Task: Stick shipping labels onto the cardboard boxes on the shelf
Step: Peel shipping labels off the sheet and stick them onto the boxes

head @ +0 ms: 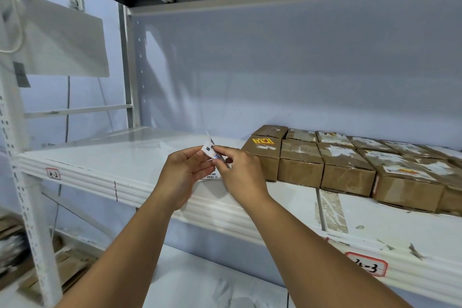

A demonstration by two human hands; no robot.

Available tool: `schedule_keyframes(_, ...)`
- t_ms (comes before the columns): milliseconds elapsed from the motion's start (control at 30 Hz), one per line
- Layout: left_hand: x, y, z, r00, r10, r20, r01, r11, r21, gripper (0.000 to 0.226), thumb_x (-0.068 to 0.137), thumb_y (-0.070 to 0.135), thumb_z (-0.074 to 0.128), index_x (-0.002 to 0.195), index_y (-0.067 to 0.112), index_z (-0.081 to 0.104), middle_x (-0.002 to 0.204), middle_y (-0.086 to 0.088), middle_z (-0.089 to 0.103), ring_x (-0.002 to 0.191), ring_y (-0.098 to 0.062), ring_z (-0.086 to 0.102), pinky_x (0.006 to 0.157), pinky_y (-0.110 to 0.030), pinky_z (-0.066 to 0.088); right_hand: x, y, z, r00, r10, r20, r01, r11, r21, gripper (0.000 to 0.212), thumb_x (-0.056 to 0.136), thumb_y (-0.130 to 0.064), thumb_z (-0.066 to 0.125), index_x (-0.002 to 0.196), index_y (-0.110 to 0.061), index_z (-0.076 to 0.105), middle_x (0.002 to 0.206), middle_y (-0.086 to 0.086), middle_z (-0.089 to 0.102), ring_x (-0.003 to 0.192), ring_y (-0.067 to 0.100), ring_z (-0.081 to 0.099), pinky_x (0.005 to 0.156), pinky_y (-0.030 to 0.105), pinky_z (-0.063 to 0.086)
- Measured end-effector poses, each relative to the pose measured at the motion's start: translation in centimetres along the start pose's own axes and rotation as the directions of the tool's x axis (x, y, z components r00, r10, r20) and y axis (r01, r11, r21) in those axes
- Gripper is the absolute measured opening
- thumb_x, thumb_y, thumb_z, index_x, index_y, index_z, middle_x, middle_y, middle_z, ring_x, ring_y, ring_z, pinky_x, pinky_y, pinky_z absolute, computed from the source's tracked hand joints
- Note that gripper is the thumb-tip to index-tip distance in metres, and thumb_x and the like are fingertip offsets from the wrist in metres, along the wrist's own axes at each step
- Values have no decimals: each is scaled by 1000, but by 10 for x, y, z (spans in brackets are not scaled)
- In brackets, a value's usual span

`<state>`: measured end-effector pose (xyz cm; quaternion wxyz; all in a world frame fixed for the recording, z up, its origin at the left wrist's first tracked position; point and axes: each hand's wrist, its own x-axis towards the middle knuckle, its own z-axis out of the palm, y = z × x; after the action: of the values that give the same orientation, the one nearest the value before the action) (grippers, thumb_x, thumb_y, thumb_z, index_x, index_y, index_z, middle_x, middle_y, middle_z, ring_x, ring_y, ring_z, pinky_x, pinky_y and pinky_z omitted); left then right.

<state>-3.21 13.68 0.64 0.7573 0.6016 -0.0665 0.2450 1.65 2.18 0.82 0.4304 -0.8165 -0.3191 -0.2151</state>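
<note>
I held one small white paper shipping label [211,151], black print with an orange-and-blue strip, curled over. My left hand [185,172] and right hand [240,172] both pinched it, close together above the white metal shelf [112,157]. To their right sat brown cardboard boxes [300,165], at least ten, in two rows.

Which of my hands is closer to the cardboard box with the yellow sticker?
Right. The right hand sits just left of the box with the yellow sticker, pinching the label; the left hand is farther left.
</note>
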Motion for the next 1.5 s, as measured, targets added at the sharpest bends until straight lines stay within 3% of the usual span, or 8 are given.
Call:
schedule_keyframes(567,-2,1,1,999,14,30,-15,999,38,27,97,3,43,92,9,69,86,-5,74,82,-15,71,72,-18,54,0,0,0,999,13,29,-13,1000,-13,33,91,-23,59,124,-24,63,116,-1,68,105,18,59,89,25,43)
schedule_keyframes(800,-1,1,5,991,2,-137,4,999,45,20,91,1,52,80,7,68,70,-5,72,68,-15,70,63,-18,54,0,-1,0,1000,-9,28,10,1000,-26,33,89,-24,61,122,-22,64,117,2,65,104,18,59,91,25,42)
schedule_keyframes(933,1,0,4,989,5,-146,8,996,87,18,90,3,57,76,7,68,75,-11,70,70,-18,69,66,-20,55,0,-2,2,1000,-3,-7,4,999,45,28,90,-26,62,116,-19,68,106,1,60,93,17,60,86,30,48)
schedule_keyframes(1167,-3,2,3,1000,-1,-8,2,993,116,17,93,5,52,91,8,69,82,-4,75,79,-15,72,64,-17,52,0,-2,-1,999,-10,-43,10,1000,5,29,93,-22,56,121,-20,65,116,0,66,102,15,59,87,22,42)
schedule_keyframes(1400,-4,1,5,997,30,-70,-23,995,96,13,90,9,58,86,9,70,77,-5,74,76,-15,71,72,-21,56,0,-1,1,995,-75,-64,74,997,-15,26,94,-17,56,118,-16,68,108,8,66,95,19,61,77,8,34)
schedule_keyframes(1500,-4,1,5,995,32,-91,-25,996,86,13,90,8,58,84,9,70,75,-5,74,74,-15,71,69,-21,56,-1,-1,1,992,-111,-65,109,993,-40,27,95,-15,54,118,-13,67,104,12,65,94,22,61,75,9,32)
